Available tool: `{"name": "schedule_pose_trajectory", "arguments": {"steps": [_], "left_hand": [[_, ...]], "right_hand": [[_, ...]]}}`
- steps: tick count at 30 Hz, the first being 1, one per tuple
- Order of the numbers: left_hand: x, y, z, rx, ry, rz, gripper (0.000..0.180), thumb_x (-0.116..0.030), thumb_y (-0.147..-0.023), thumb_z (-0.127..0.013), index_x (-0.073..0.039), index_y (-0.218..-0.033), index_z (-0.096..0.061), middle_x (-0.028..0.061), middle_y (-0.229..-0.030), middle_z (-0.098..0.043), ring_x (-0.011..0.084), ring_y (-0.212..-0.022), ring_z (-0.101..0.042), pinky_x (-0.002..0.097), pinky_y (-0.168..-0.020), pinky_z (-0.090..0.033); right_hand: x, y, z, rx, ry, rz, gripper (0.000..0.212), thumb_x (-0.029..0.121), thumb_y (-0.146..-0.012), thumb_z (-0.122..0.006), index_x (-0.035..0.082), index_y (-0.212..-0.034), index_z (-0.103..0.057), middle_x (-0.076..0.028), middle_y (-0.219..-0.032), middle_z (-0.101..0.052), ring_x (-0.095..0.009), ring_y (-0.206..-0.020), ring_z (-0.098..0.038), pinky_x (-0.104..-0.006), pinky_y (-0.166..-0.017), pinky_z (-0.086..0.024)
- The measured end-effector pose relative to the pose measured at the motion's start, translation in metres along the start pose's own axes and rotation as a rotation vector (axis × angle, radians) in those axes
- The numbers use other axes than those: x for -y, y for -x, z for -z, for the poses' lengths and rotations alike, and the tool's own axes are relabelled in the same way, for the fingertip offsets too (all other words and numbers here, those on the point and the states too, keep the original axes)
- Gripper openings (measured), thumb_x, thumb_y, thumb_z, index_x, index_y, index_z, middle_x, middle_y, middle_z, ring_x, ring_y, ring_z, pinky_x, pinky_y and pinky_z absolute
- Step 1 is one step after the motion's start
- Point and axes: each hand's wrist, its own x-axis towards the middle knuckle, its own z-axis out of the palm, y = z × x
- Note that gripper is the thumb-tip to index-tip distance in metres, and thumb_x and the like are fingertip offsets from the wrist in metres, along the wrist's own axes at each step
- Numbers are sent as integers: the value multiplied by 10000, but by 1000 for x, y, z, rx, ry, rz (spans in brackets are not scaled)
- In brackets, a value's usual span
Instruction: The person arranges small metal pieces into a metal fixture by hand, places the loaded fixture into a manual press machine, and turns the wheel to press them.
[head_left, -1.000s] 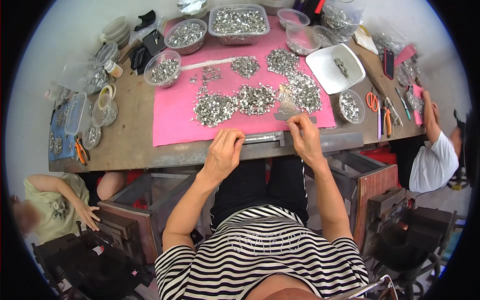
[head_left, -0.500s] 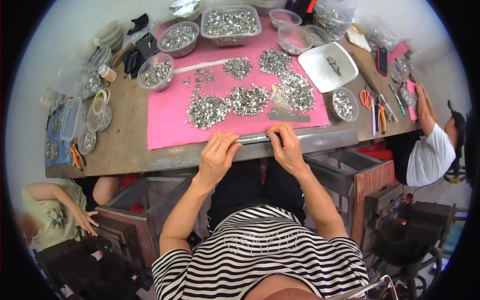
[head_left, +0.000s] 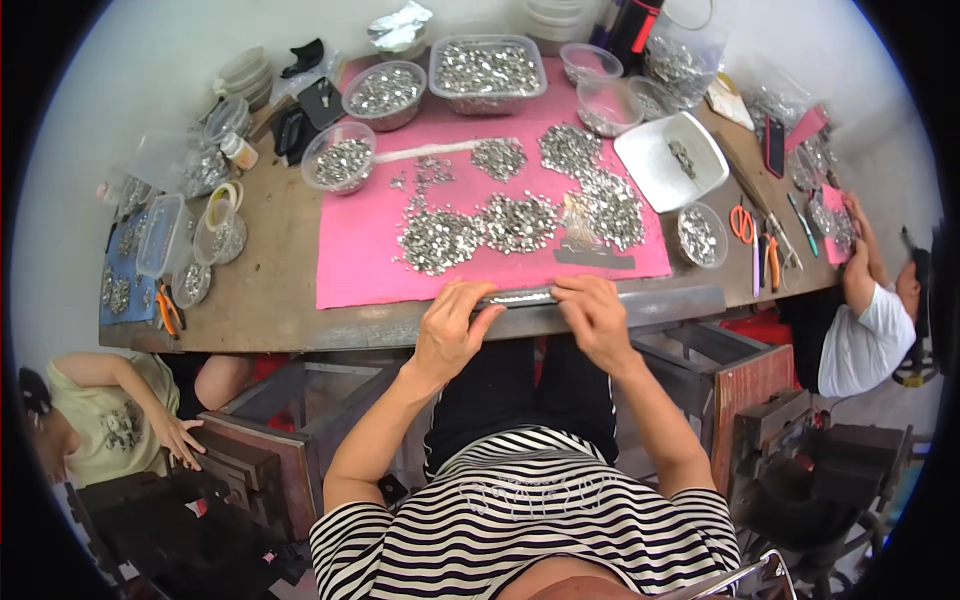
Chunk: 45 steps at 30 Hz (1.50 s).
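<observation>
Between my two hands, at the front edge of the table, lies a narrow dark strip (head_left: 522, 297) with a row of small shiny metal pieces along it. My left hand (head_left: 450, 325) pinches its left end, thumb below and fingers above. At the other end, my right hand (head_left: 597, 315) has its fingers closed on the strip, the thumb mostly hidden. Just beyond, on a pink mat (head_left: 370, 285), are loose heaps of silvery metal pieces (head_left: 440, 240). A flat grey bar (head_left: 594, 259) and some thin wire-like pieces lie near my right hand.
Tubs of metal pieces (head_left: 487, 70) stand at the back. A white tray (head_left: 650, 165) and a round tub (head_left: 700, 238) are on the right, near orange-handled scissors (head_left: 741, 223) and pliers (head_left: 770, 262). Co-workers sit at left (head_left: 120, 425) and right (head_left: 860, 335).
The whole view has shifted, so the table appears a little farther right and lower. Both hands stay closed on the strip; my right fingers now reach flatter over its end.
</observation>
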Motion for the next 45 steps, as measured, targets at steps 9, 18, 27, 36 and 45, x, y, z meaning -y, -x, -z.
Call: {"name": "schedule_pose_trajectory", "arguments": {"steps": [9, 18, 27, 36, 45], "left_hand": [[95, -96, 29, -73, -375, 122, 93, -155, -882, -723, -121, -968, -717, 49, -872, -636, 258, -877, -577, 419, -842, -392], [132, -115, 6, 50, -413, 169, 168, -219, -832, -776, -156, -986, -756, 77, -917, -655, 297, -943, -618, 447, -828, -400], [115, -108, 23, -44, -233, 130, 89, -143, -909, -698, -57, -927, -718, 96, -887, -709, 280, -854, -658, 416, -798, -462], [36, -48, 10, 364, -40, -21, 40, -65, -856, -705, -90, -880, -684, 43, -873, -610, 238, -917, -578, 395, -926, -382], [31, -46, 20, 344, -179, -2, 66, -155, -834, -764, -134, -886, -729, 28, -863, -605, 227, -907, -576, 414, -932, -370]], "right_hand": [[-34, -143, -65, 7, 57, 145, 122, 42, -887, -665, 29, -989, -731, -127, -899, -651, -331, -891, -621, -446, -813, -485], [-43, -193, -136, 82, 275, 29, 114, 119, -876, -653, 21, -885, -711, -165, -941, -667, -343, -957, -630, -472, -854, -466], [-12, -158, -63, 149, 128, 130, 94, 124, -857, -656, 39, -840, -621, -130, -859, -626, -322, -890, -622, -448, -795, -429], [-32, -67, 11, 304, 132, 17, 82, 73, -838, -714, 23, -862, -654, -113, -795, -604, -313, -794, -613, -417, -767, -451], [-14, -61, 3, 175, 98, -29, 107, 24, -830, -732, 25, -900, -651, -106, -834, -622, -297, -788, -619, -422, -748, -469]]}}
